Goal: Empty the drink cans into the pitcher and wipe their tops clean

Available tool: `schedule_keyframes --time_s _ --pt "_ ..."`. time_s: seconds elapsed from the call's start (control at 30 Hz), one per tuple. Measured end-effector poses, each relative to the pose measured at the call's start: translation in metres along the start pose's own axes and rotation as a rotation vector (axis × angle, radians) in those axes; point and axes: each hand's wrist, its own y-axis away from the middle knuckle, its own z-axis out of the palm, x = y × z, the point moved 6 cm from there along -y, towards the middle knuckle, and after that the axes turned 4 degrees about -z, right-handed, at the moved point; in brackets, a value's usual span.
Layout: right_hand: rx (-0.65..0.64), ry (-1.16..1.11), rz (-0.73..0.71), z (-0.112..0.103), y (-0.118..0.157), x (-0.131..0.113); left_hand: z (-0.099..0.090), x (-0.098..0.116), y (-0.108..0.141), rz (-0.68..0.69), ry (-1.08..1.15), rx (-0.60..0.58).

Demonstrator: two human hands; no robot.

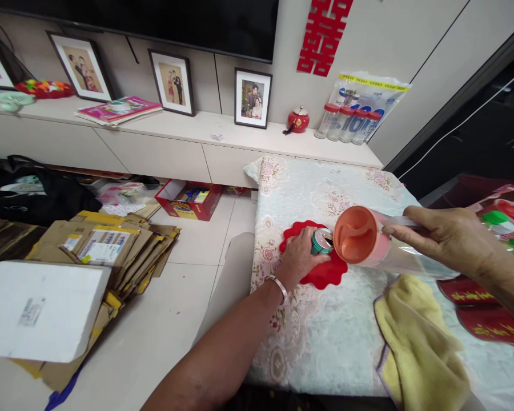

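Observation:
A green drink can (322, 241) with a silver top and an opened mouth stands on a red scalloped mat (325, 275). My left hand (300, 251) is wrapped around the can's left side, a bracelet on the wrist. In my right hand (445, 234) is the handle of a clear pitcher (394, 257), tilted on its side toward the can. Its orange lid (356, 235) faces left, the rim right beside the can's top. Whether liquid flows between them I cannot make out. A yellow cloth (420, 337) lies below the pitcher.
A floral cloth covers the table (325, 354). Red cans (492, 319) lie at the right edge, near green-capped items (497, 218). Glass jars (346, 125) with red lids stand on the cabinet (223, 128). Flattened cardboard (124, 257) and a white box (43, 311) are on the floor.

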Motion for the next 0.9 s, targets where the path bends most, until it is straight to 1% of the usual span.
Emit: schedule_keyframes --time_s 0.1,0.37,0.67,0.77,0.9 --pt "-0.005 -0.006 0.006 0.0011 0.0009 0.0012 0.0002 0.0003 0.0 -0.001 0.0 0.002" --pt "0.004 0.03 -0.041 -0.0005 0.0001 -0.002 -0.001 0.0008 0.0001 -0.022 0.0 -0.011" --pt "-0.01 -0.008 -0.004 0.0006 -0.0009 0.0 -0.0011 0.0012 0.0 -0.018 -0.007 -0.012" --pt "0.006 0.004 -0.008 -0.0003 -0.0004 -0.0001 -0.0012 0.0014 -0.0001 -0.02 -0.011 -0.012" --pt "-0.004 0.033 -0.016 0.0003 0.0004 -0.0001 -0.0009 0.0015 0.0002 -0.015 -0.005 -0.012"
